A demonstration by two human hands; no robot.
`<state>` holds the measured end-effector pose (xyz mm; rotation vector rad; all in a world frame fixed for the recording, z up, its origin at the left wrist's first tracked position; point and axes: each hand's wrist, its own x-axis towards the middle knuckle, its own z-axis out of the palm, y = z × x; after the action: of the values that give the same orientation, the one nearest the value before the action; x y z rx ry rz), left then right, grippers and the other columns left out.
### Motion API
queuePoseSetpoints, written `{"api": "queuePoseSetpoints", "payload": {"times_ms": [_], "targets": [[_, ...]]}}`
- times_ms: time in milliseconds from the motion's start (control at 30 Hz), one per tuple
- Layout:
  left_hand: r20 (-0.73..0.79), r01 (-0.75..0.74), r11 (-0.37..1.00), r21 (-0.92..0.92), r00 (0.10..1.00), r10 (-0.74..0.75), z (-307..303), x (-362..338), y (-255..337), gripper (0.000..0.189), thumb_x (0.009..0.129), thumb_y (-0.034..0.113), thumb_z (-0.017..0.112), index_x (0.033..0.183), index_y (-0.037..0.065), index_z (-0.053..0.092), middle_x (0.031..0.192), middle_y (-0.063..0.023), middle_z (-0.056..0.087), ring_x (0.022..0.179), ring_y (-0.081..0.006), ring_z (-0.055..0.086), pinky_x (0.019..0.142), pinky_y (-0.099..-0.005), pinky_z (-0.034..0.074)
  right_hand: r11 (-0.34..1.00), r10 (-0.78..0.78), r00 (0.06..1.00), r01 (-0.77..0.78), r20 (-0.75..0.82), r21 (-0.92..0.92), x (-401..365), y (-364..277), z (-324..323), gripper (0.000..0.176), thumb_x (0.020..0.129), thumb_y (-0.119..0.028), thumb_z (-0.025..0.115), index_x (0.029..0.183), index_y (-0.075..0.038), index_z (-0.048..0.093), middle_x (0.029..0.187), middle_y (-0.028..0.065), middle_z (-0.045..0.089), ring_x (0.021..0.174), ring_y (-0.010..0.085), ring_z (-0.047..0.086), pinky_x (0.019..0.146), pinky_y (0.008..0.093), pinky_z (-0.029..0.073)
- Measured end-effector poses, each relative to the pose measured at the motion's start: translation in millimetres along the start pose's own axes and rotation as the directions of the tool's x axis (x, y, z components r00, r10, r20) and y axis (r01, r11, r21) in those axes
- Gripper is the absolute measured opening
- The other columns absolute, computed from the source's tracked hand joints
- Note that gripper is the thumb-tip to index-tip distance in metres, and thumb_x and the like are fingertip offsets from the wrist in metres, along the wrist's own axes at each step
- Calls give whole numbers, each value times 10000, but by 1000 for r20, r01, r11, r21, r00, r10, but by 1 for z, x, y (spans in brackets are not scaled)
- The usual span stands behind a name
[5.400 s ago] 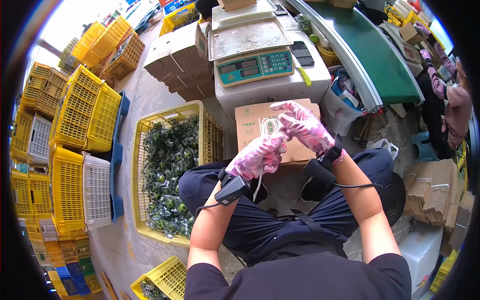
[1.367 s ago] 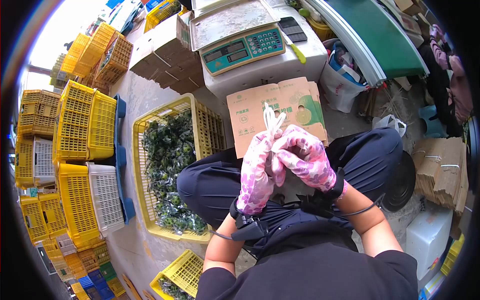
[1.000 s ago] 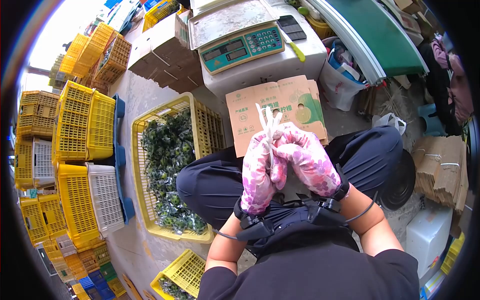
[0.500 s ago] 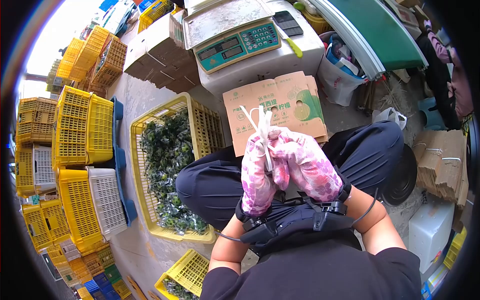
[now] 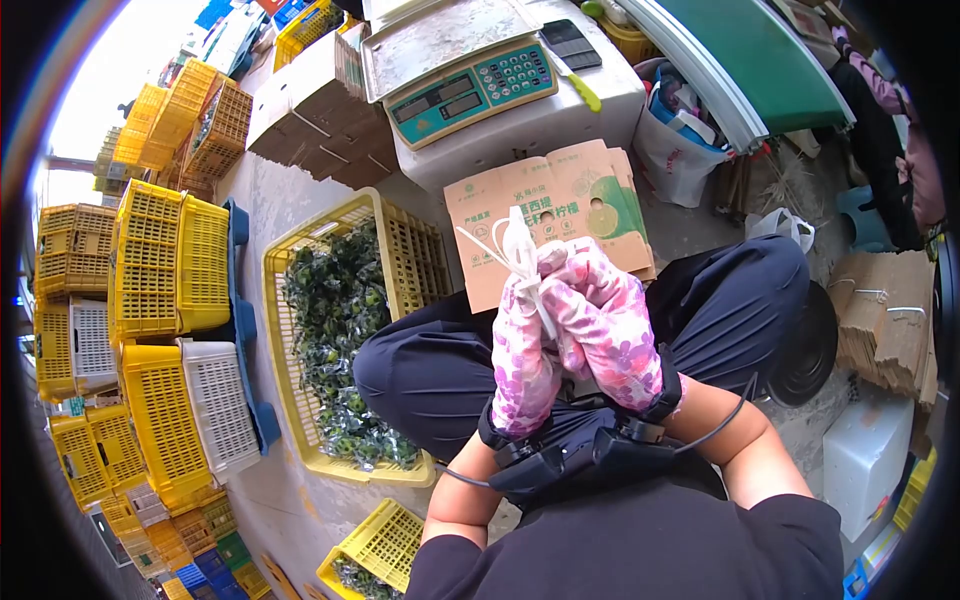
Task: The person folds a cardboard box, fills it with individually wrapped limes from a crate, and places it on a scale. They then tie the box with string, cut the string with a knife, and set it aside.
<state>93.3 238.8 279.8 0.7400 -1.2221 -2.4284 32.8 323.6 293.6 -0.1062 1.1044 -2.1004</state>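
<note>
Concrete floor [image 5: 290,500] surrounds a yellow crate [image 5: 418,250] left of the fingers, with printed cardboard [image 5: 480,280] just beyond them. Left hand [image 5: 522,370] pinches looped white cord [image 5: 521,250] at its gathered base; right hand [image 5: 610,330] has its fingers curled closed alongside. Cord judged light, limp, best held at that gather.

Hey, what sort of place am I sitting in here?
Probably a fruit packing room: a large yellow crate holds bagged green fruit, a digital scale stands in front of you, and a printed carton shows a citrus picture.
</note>
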Motion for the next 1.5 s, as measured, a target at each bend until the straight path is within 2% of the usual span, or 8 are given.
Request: {"api": "queuePoseSetpoints", "payload": {"times_ms": [100, 400, 600, 733, 800, 1100, 1467, 1500], "targets": [[250, 87, 959, -269, 968, -17, -6, -1, 5, 539, 1010, 427, 362, 1310, -10, 460, 633, 3, 535, 427, -62, 415, 434, -213, 355, 975, -161, 958, 192, 236, -113, 16, 8, -14, 74, 892, -53, 619, 922, 13, 629, 1092, 60, 546, 982, 127, 548, 884, 266, 419], [401, 270, 876, -400, 911, -98, -18, 4, -5, 555, 1013, 426, 345, 1343, -10, 439, 496, 28, 415, 370, -83, 357, 379, -224, 315, 944, -102, 904, 220, 414, -247, 32, -4, -35, 115, 868, -69, 649, 955, -6, 609, 1015, 40, 569, 917, 119, 573, 823, 278, 459], [141, 121, 991, -52, 984, -113, -4, 0, -6, 523, 1018, 420, 333, 1371, 40, 405, 490, 33, 425, 361, -78, 362, 364, -230, 339, 951, -193, 961, 233, 198, -205, 28, 24, -28, 164, 870, -87, 643, 942, -40, 503, 881, 29, 530, 831, 75, 534, 729, 235, 449], [248, 152, 979, -134, 962, -115, -14, 3, -13, 479, 1021, 365, 352, 1313, -3, 442, 570, -10, 486, 390, -86, 399, 377, -225, 349, 693, -469, 874, 454, 129, -560, 29, 11, -31, 222, 841, -126, 673, 1002, -32, 552, 888, 69, 524, 804, 153, 559, 719, 292, 459], [199, 161, 978, -133, 971, -132, -14, 5, -15, 442, 1020, 348, 362, 1251, -11, 477, 553, -10, 472, 391, -91, 400, 375, -227, 350, 172, -606, 644, 679, 466, -714, 38, 2, -40, 318, 803, -162, 698, 1086, -44, 612, 882, 104, 513, 793, 245, 554, 712, 344, 460], [248, 131, 937, 324, 944, -218, -28, 8, 1, 304, 1018, 303, 420, 1056, 20, 523, 552, -17, 481, 414, -98, 427, 399, -233, 355, 178, -443, 711, 667, 546, -723, 33, -19, -54, 226, 769, -127, 722, 986, -70, 693, 857, 108, 564, 815, 280, 584, 719, 362, 474], [245, 479, 875, -74, 859, -449, -25, 11, -26, 316, 987, 244, 454, 1192, 14, 523, 598, 40, 440, 406, -57, 357, 365, -195, 287, -159, -633, 463, 706, 620, -690, 7, -21, -84, 141, 785, -202, 644, 922, -186, 674, 858, 31, 641, 776, 223, 638, 651, 347, 522], [-64, 495, 868, -39, 866, -496, -3, -1, -19, 337, 963, 205, 430, 1231, 8, 487, 578, 40, 414, 390, -75, 333, 361, -207, 281, -221, -599, 458, 694, 657, -685, -3, -25, -89, 193, 781, -192, 618, 969, -179, 657, 879, 25, 635, 796, 231, 637, 654, 353, 521]]}}
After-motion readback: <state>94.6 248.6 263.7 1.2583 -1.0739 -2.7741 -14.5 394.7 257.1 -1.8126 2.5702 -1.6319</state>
